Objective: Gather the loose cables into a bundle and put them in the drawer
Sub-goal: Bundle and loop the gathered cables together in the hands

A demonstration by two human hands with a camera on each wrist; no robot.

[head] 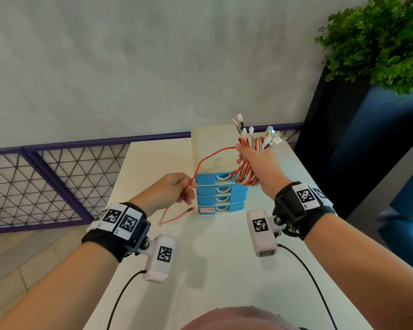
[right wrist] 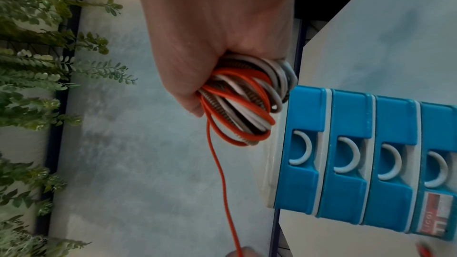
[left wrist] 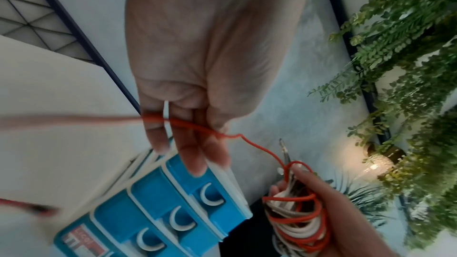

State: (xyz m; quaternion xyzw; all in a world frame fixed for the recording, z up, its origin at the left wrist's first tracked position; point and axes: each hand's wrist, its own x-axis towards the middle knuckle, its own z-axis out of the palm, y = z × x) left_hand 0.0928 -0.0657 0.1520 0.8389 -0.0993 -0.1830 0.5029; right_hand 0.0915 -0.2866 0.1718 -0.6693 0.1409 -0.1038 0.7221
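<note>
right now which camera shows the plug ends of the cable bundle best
The head view: the plug ends fan out above the right hand gripping the cable bundle. The left wrist view shows only one metal plug tip behind the bundle. The right wrist view shows the coiled loops, no plugs.

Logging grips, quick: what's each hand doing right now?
Left hand: pinches the red cable.
Right hand: grips the cable bundle.
</note>
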